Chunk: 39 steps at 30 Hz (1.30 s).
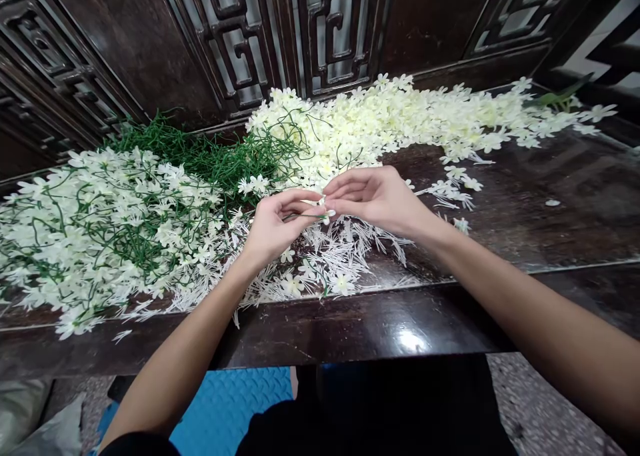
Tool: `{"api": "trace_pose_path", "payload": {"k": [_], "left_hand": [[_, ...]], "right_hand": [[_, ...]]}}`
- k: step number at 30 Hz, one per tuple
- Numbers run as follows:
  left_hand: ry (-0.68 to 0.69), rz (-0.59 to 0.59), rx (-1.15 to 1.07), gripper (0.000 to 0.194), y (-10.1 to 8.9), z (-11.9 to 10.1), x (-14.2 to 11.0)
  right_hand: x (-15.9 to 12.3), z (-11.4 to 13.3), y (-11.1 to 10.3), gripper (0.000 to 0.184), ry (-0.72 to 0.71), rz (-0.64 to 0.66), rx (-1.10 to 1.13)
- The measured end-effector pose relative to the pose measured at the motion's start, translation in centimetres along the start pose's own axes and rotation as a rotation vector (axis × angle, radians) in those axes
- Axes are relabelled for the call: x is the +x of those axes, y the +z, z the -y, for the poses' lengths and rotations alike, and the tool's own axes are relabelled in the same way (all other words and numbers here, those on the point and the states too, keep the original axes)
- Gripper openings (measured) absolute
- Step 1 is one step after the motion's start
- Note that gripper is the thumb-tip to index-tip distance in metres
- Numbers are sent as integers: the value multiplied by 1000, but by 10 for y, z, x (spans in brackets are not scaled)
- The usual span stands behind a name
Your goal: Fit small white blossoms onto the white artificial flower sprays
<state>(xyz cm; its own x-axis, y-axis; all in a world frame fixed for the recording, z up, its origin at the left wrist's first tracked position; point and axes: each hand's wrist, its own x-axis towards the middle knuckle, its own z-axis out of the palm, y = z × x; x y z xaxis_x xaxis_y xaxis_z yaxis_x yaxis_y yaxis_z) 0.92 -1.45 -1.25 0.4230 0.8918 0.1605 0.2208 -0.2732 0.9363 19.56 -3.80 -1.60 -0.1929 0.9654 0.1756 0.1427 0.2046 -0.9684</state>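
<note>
My left hand (281, 221) pinches a thin green artificial flower stem (314, 216) between thumb and fingers. A small white artificial flower (327, 216) shows at the stem's end, between the two hands. Meeting it fingertip to fingertip, my right hand (375, 196) is closed in a pinch around a small white piece at the flower; its exact shape is partly hidden by the fingers. Below the hands lie many white stamen pieces (345, 249) with a few loose blossoms. Behind them is a heap of green stems (210, 159).
A pile of stemmed white flowers (110, 223) spreads over the left of the dark wooden bench (565, 209). Cream-white petals (400, 119) run along the back toward the right. Carved wooden panels (340, 29) stand behind. A blue mat (235, 403) lies on the floor.
</note>
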Motion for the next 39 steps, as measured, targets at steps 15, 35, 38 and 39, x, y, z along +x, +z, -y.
{"api": "trace_pose_path", "payload": {"k": [15, 35, 38, 39], "left_hand": [[-4, -38, 64, 9, -5, 5, 4], [205, 129, 462, 10, -1, 14, -1], [120, 15, 361, 8, -2, 12, 0], [89, -8, 326, 7, -3, 12, 1]], "right_hand": [[0, -8, -11, 27, -119, 385, -742], [0, 1, -12, 25, -115, 214, -459], [-2, 6, -13, 20, -108, 130, -374], [-3, 8, -13, 17, -112, 114, -344]]}}
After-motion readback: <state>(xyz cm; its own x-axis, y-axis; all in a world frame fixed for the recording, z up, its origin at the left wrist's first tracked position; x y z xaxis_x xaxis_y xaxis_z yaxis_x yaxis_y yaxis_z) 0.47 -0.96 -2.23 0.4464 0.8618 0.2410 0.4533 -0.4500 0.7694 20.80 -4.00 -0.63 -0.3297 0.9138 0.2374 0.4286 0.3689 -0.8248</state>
